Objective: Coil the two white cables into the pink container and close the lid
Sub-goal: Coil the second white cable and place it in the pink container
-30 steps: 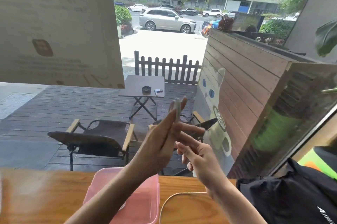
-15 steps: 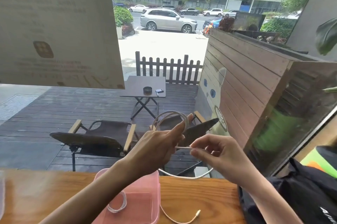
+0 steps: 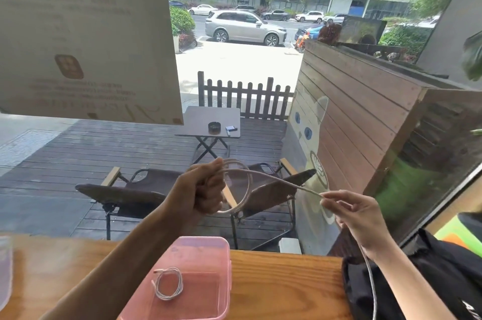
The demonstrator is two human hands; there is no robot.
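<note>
Left grip: fist clenched around loops of the white cable, raised above the tabletop.
Right grip: fingertips pinching the same cable's free run.
Pink container: open on the tabletop, coiled cable inside.

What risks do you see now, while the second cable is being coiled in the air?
1. The left hand holds several loops of the white cable; a loose grip might let them spring open.
2. The tail hanging below the right hand might snag on the black bag.
</note>
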